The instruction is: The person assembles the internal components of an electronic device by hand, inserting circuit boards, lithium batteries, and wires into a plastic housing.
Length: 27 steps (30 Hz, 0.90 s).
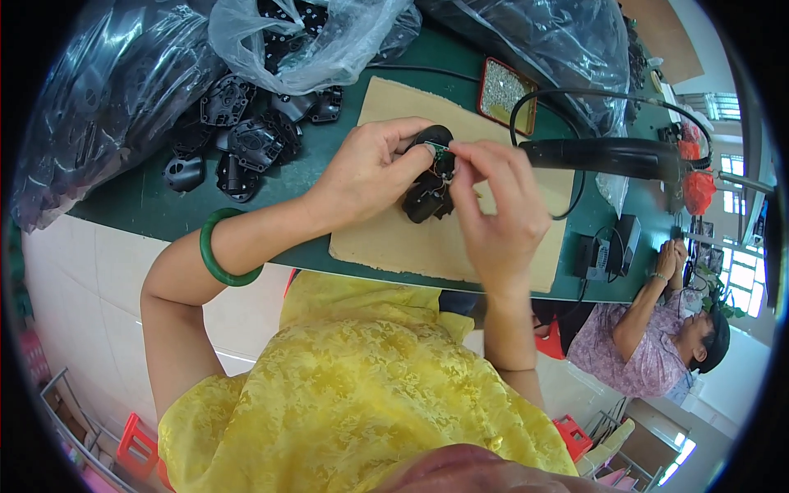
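Note:
A black plastic housing (425,202) is held over the cardboard sheet, its inside facing up. Thin wires and a small green circuit board (443,154) show in its upper part. My left hand (368,170) is closed around the housing's upper left side, the thumb by the board. From the right, my right hand (505,201) comes to the board's edge with thumb and forefinger pinched together. Whatever lies between those fingertips is too small or hidden to make out.
Several black housing shells (251,140) lie heaped at left, beside large clear plastic bags (107,99). A red-rimmed tray (483,97) of small metal parts stands beyond the cardboard (386,246). A black cylindrical tool (604,158) reaches in from the right. Another person (637,345) sits far right.

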{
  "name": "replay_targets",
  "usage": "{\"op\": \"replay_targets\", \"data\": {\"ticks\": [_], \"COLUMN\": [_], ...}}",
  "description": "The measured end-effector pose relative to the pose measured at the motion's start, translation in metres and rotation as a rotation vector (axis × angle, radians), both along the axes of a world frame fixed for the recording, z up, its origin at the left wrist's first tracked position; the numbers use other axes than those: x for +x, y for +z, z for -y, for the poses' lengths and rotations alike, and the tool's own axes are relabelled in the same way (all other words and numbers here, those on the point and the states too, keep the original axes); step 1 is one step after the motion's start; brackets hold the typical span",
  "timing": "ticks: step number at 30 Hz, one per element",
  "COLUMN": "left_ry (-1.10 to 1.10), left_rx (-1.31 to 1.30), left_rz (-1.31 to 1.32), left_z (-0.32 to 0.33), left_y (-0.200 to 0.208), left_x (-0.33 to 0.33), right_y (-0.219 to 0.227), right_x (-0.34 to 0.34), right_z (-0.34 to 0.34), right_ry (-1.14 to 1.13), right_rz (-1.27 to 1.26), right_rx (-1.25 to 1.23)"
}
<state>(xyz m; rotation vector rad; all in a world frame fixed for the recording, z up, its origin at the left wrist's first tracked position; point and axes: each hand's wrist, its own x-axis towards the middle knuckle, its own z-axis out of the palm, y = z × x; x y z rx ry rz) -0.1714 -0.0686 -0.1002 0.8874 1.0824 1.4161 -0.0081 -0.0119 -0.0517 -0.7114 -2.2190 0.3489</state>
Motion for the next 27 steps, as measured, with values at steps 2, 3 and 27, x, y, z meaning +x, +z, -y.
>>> {"op": "replay_targets", "data": {"ticks": [2,3,27], "left_ry": [-0.222,-0.230,-0.136], "left_rx": [-0.170,-0.178,-0.079], "left_rz": [0.038,0.041,-0.139], "left_z": [-0.002,-0.001,0.003], "left_y": [0.010,0.012,0.007], "left_x": [-0.004,-0.004,0.000], "right_y": [0.020,0.026,-0.012], "right_x": [0.003,0.000,0.001], "right_z": [-0.015,-0.029,-0.029], "right_ry": [0.042,0.122,0.074], "right_rz": [0.078,0.092,0.024], "right_rx": [-0.062,0.003,-0.278]}}
